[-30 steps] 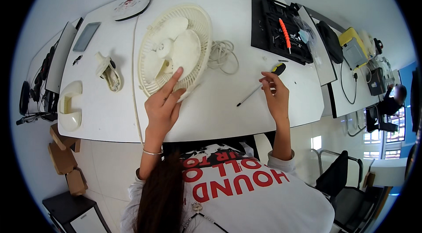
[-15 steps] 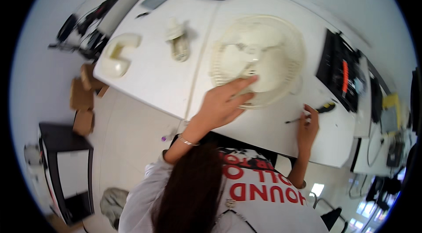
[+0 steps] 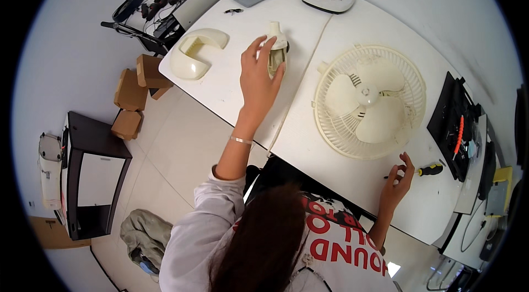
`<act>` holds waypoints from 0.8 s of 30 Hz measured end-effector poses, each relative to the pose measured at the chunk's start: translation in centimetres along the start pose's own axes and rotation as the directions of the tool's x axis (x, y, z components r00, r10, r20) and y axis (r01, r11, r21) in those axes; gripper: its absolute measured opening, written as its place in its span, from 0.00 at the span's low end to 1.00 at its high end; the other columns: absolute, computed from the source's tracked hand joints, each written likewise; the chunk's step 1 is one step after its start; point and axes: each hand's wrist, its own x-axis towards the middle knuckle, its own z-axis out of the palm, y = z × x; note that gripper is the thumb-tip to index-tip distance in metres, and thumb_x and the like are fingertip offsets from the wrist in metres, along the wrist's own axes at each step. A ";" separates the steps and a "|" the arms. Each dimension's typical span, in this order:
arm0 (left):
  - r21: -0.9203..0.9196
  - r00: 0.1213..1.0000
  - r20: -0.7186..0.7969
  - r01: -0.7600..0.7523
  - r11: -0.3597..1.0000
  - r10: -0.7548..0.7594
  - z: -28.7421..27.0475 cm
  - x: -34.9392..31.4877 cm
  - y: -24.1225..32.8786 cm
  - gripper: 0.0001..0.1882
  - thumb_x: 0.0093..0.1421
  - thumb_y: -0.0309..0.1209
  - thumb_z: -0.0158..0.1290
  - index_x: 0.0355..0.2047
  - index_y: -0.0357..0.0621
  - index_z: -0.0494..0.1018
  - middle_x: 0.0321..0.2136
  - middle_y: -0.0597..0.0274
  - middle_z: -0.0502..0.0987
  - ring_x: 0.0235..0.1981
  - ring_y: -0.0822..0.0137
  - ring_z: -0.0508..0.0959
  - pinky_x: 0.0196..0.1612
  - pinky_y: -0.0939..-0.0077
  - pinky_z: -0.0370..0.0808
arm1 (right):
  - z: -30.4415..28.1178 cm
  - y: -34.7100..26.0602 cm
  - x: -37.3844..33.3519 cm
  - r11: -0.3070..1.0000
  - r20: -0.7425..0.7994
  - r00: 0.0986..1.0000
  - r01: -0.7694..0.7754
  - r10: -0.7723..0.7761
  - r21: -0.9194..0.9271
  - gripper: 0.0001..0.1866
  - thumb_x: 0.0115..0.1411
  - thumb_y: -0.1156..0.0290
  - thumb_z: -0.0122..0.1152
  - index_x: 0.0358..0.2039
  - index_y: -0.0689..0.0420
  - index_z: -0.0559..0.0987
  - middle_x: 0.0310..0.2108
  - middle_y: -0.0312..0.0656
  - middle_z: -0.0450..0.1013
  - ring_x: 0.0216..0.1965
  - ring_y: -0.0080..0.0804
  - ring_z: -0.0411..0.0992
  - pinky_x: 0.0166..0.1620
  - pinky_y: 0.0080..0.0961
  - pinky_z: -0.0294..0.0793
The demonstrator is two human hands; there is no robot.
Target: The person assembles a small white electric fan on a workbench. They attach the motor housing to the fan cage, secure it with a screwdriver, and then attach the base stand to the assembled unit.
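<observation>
In the head view, looking down, a white surface (image 3: 300, 138) carries parts of a cream electric fan. Read the places as on a clock face centred on the picture.

At twelve o'clock, the left hand (image 3: 262, 74) curves around a small cream housing (image 3: 279, 54), fingers on its left, thumb toward its lower right. Whether the fingertips press on it or only surround it, I cannot tell. The housing lies on the surface, its narrow neck toward twelve.

Between three and four o'clock, the right hand (image 3: 399, 176) is loosely curled, thumb and fingers parted, over the shaft of a yellow-and-black screwdriver (image 3: 431, 169); the handle lies outside the hand.

Between two and three o'clock rests the round fan grille with its blades (image 3: 368, 99), face up, touched by neither hand. A curved cream cover (image 3: 191, 60) sits between ten and eleven; an open black tool case (image 3: 453, 133) is at three.

The step in hand appears to be taking hold of the housing. The next move calls for a secure pinch across its sides before any lifting.
</observation>
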 end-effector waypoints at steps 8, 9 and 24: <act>0.057 0.999 -0.028 0.044 0.997 -0.043 1.5 3.2 -5.2 0.09 0.57 0.31 0.56 0.35 0.40 0.78 0.28 0.59 0.79 0.31 0.62 0.78 0.35 0.73 0.76 | 0.3 -1.1 -0.4 0.999 0.017 1.000 -0.023 0.023 0.033 0.22 0.58 0.85 0.47 0.54 0.60 0.69 0.48 0.43 0.69 0.37 0.26 0.66 0.32 0.19 0.66; -0.073 0.986 -0.064 0.147 0.986 -0.152 1.1 3.4 -5.4 0.09 0.57 0.32 0.56 0.35 0.39 0.78 0.28 0.59 0.79 0.31 0.64 0.78 0.34 0.74 0.76 | 0.3 -1.1 -0.6 0.999 0.010 1.000 -0.005 0.005 0.042 0.22 0.58 0.85 0.47 0.54 0.61 0.69 0.49 0.43 0.69 0.37 0.26 0.66 0.32 0.19 0.66; -0.393 0.918 -0.336 0.066 0.917 -0.211 -0.5 3.3 -4.0 0.06 0.56 0.26 0.58 0.33 0.36 0.77 0.26 0.60 0.76 0.26 0.69 0.76 0.29 0.79 0.76 | 2.9 -1.0 -1.1 0.974 0.116 0.985 0.099 -0.124 0.202 0.20 0.60 0.80 0.46 0.54 0.63 0.67 0.49 0.44 0.67 0.47 0.33 0.68 0.44 0.25 0.68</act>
